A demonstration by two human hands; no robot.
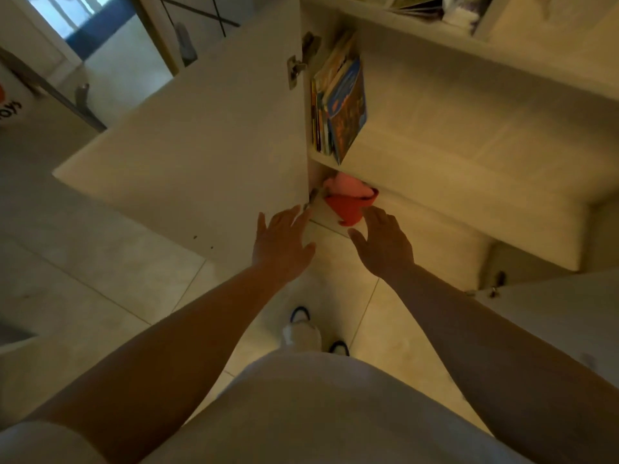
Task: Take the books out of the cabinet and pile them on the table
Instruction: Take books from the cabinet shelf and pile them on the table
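Observation:
A row of thin colourful books (338,102) stands leaning on the middle shelf of the white cabinet (435,135), a blue-covered one outermost. My left hand (283,244) and my right hand (382,244) reach forward side by side below that shelf, both empty with fingers spread. They hover just in front of the lower compartment, well under the books and touching nothing. More books (415,3) lie on a higher shelf at the top edge.
The open cabinet door (201,155) stands to the left of my left hand. A red bucket with something pink in it (350,199) sits in the lower compartment just past my fingertips. Tiled floor (83,262) and my shoes are below.

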